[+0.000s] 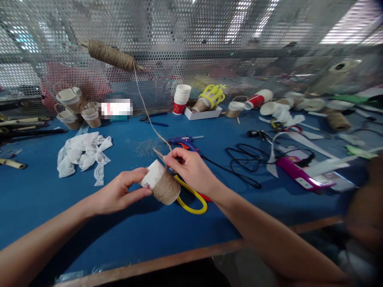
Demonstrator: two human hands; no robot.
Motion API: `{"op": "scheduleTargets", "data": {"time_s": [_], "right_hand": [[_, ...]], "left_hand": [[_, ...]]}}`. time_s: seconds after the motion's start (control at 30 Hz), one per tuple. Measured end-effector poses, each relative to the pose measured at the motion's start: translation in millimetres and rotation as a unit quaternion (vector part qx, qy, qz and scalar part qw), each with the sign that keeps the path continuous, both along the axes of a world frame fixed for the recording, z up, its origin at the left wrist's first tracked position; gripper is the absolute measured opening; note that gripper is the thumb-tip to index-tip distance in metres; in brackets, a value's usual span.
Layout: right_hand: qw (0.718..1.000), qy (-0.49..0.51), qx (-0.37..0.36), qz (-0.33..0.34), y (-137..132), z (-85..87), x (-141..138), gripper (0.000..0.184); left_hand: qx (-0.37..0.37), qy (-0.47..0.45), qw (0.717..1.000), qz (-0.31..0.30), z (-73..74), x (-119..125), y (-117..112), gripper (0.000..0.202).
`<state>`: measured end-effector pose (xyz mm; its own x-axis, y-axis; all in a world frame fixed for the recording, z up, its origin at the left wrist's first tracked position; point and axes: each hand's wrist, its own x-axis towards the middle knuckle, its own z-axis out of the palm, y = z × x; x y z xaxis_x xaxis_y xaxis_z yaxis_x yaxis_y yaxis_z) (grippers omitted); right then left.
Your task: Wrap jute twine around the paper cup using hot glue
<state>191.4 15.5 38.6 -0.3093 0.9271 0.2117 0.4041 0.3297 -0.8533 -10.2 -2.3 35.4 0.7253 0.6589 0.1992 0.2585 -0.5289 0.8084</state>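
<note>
My left hand [125, 190] grips a white paper cup [154, 174] by its bare end, tilted on its side above the table. Brown twine [165, 188] covers the other part of the cup in close rows. With thumb and fingers together, my right hand [190, 167] pinches the twine strand [151, 121] beside the cup. That strand runs up to a twine spool [110, 56] hung on a stick at the mesh. Scissors with a yellow handle [194, 203] lie behind and beneath the cup, their blades partly hidden by my right hand.
Behind my right hand lies a blue glue gun [185, 142] with a black cord [239, 163]. White lace [82, 153] is heaped at left. Twine-wrapped cups [70, 99], stacked paper cups [182, 95] and a white box [203, 113] line the back. A purple device [302, 173] sits at right.
</note>
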Motion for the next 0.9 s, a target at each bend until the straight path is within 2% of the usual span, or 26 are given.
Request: {"op": "scheduleTargets", "data": {"time_s": [0.73,0.9], "right_hand": [[0.999,-0.043,-0.009,0.004,-10.3,-8.5,-4.4,0.029],[0.998,-0.057,0.017,-0.016,-7.7,-10.8,-3.4,0.029]], "left_hand": [[0.055,-0.006,0.998,-0.004,-2.1,-1.7,-1.2,0.011],[0.035,0.028,0.999,0.006,0.2,-1.8,0.9,0.011]]}}
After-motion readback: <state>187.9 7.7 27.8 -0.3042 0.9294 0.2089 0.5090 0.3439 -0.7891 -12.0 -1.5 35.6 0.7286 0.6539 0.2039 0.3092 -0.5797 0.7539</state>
